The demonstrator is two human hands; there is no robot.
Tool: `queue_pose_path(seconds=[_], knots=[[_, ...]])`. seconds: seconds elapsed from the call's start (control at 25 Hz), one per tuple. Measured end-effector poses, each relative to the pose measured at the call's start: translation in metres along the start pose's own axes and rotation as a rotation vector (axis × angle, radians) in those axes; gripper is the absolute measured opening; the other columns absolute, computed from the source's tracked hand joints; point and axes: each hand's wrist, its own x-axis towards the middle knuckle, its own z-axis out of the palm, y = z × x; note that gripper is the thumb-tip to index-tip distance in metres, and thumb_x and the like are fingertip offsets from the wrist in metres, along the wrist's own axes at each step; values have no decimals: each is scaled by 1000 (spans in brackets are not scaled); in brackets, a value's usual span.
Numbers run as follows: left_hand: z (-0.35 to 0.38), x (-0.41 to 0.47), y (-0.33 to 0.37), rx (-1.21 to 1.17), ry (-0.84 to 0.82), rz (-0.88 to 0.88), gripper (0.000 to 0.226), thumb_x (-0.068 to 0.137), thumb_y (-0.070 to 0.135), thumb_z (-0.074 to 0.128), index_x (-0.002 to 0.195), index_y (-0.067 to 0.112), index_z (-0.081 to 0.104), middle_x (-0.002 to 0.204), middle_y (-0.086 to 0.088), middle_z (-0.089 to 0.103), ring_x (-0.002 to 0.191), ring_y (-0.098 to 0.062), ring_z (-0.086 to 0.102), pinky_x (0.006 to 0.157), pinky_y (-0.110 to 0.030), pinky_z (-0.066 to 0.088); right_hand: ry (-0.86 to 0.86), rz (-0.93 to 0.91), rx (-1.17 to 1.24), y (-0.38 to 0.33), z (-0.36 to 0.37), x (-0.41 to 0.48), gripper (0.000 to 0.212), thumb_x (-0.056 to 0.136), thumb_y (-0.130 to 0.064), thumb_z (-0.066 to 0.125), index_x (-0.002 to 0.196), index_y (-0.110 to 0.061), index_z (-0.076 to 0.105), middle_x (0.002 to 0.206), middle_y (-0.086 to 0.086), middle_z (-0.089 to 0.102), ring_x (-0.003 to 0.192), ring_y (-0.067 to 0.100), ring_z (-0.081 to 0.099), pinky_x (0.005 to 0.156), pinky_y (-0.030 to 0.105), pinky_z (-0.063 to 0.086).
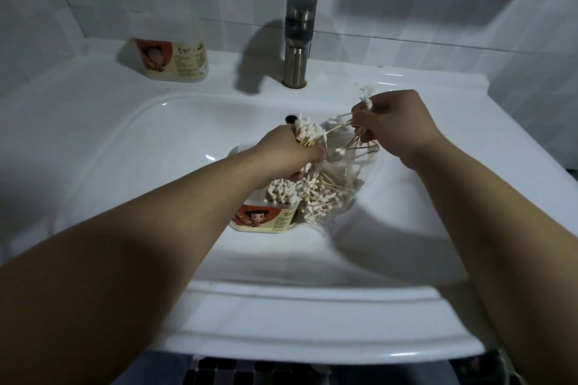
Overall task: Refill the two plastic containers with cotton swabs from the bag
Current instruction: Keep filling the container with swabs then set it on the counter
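One container [264,217] stands in the sink [156,147], already packed with swabs, and the bag [342,180] lies against it, far from emptied. A bundle [308,133] is gripped in the left hand [287,150], fingers curled; loose swabs [342,128] are pinched by the right hand [394,122]. The second container [172,56], on the counter behind, seems yet to be filled.

white sink [125,147], grey steel tap [297,40], white-tipped swabs [281,191], red-and-cream container label [262,217]
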Motion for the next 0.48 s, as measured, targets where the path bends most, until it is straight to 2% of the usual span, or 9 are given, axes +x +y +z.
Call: queue_pose_path(seconds=[0.12, 0.32, 0.4, 0.48], knots=[[-1, 1, 1, -47, -1, -12, 6, 92, 16, 71, 95, 11, 71, 84, -7, 74, 72, -19, 68, 79, -44, 62, 14, -2, -24, 0, 0, -1, 13, 82, -9, 68, 72, -15, 74, 72, 13, 74, 55, 17, 69, 65, 41, 58], [0, 1, 0, -72, 0, -15, 12, 92, 17, 71, 101, 8, 70, 88, -11, 75, 66, -17, 68, 70, -36, 59, 64, 12, 110, 1, 0, 2, 15, 81, -11, 70, 69, -18, 76, 69, 9, 74, 59, 20, 70, 78, 55, 61], [0, 1, 1, -95, 19, -4, 14, 92, 18, 72, 102, 9, 70, 90, -11, 75, 68, -18, 69, 71, -37, 61, 62, 43, 182, 0, 2, 2, 13, 82, -7, 71, 73, -14, 76, 70, 8, 72, 61, 22, 69, 81, 52, 62], [0, 1, 1, -92, 50, 22, 14, 91, 19, 74, 104, 12, 70, 90, -7, 74, 73, -18, 71, 66, -30, 61, 57, 73, 262, -3, 3, 0, 15, 86, -1, 69, 75, -9, 75, 74, 12, 70, 66, 25, 67, 78, 44, 62]])
